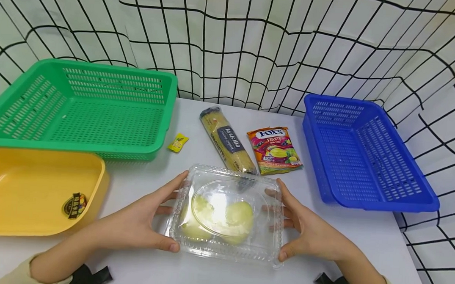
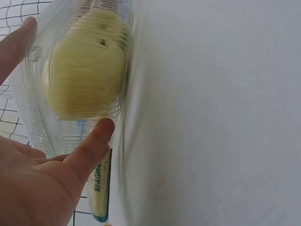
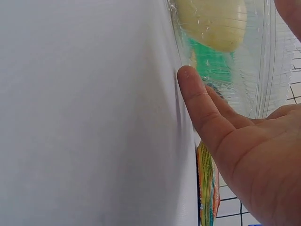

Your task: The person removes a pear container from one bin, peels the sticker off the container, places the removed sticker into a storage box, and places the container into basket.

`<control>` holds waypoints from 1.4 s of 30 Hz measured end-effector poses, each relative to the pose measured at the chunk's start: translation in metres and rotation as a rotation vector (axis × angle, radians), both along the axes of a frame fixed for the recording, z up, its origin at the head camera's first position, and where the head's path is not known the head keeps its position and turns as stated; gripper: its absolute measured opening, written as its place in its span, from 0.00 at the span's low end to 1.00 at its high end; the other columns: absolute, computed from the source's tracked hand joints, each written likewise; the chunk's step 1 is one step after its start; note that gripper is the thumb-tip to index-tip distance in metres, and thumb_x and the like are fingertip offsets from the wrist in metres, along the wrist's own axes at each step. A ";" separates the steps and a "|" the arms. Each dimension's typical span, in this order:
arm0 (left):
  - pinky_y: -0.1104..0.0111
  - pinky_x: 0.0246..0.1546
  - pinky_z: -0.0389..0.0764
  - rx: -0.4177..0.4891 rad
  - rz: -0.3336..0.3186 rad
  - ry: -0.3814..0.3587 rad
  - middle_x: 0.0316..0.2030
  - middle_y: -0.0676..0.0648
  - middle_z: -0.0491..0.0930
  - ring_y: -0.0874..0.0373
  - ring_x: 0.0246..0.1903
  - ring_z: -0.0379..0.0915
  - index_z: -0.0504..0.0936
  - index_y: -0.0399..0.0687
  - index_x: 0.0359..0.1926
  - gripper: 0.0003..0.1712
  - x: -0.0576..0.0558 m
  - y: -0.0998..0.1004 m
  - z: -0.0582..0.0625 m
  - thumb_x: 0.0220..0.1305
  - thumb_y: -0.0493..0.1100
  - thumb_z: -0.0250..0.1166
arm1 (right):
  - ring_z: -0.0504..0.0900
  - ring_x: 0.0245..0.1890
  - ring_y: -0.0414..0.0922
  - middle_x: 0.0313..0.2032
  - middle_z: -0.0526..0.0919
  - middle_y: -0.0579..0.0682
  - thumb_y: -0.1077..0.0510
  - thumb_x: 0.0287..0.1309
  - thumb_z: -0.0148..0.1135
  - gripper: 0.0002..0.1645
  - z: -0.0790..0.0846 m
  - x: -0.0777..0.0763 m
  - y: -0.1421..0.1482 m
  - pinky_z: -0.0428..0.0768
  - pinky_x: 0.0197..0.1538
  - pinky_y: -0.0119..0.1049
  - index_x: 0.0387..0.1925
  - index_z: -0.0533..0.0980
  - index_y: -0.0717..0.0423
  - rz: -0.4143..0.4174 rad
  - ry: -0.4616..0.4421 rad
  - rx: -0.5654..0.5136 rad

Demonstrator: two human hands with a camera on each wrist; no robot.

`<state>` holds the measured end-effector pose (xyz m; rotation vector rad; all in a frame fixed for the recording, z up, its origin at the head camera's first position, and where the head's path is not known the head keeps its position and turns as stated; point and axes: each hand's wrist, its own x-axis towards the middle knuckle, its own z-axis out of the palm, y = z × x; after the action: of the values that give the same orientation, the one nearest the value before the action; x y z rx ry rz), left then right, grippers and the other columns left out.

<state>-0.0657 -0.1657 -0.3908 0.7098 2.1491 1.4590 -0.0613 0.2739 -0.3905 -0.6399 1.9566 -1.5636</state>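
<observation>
A clear plastic clamshell box [image 1: 226,254] with a ribbed rim sits on the white table, close in front of me. Two rounded, pale yellow-green fruits [image 1: 239,221] show through its lid; in the left wrist view one fruit [image 2: 87,75] has a small dark spot. My left hand [image 1: 144,221] holds the box's left side, thumb at the near corner and fingers along the far part. On the opposite side my right hand [image 1: 309,230] holds it, its thumb at the near right corner and its fingers partly seen through the plastic.
Behind the box lie a spaghetti pack [image 1: 227,140], a Fox's candy bag [image 1: 274,150] and a small yellow packet [image 1: 178,143]. A green basket [image 1: 151,149] and a yellow tub [image 1: 40,159] stand left, a blue basket [image 1: 381,204] right. Black wire mesh [image 1: 224,44] borders the back.
</observation>
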 end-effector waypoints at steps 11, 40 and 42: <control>0.63 0.70 0.78 0.016 0.032 0.023 0.86 0.54 0.49 0.42 0.78 0.61 0.40 0.74 0.89 0.82 0.002 -0.002 0.001 0.48 0.51 0.91 | 0.65 0.80 0.60 0.87 0.46 0.59 0.58 0.48 0.89 0.89 0.001 0.001 -0.004 0.80 0.69 0.39 0.89 0.30 0.31 -0.003 0.042 0.001; 0.67 0.70 0.77 0.032 0.065 0.165 0.87 0.50 0.48 0.45 0.71 0.74 0.44 0.71 0.90 0.77 -0.001 -0.010 0.020 0.54 0.47 0.89 | 0.66 0.80 0.48 0.87 0.49 0.53 0.60 0.44 0.92 0.93 0.029 -0.003 -0.017 0.81 0.68 0.41 0.89 0.29 0.31 -0.026 0.136 0.011; 0.69 0.70 0.76 0.026 0.083 0.180 0.87 0.51 0.49 0.49 0.71 0.75 0.45 0.72 0.90 0.77 -0.001 -0.012 0.024 0.53 0.46 0.90 | 0.66 0.80 0.48 0.88 0.48 0.49 0.61 0.43 0.92 0.94 0.034 -0.005 -0.019 0.81 0.68 0.42 0.89 0.29 0.31 -0.028 0.150 0.016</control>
<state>-0.0671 -0.1776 -0.3663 0.7972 2.3234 1.5188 -0.0666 0.2550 -0.3563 -0.7455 2.0931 -1.5547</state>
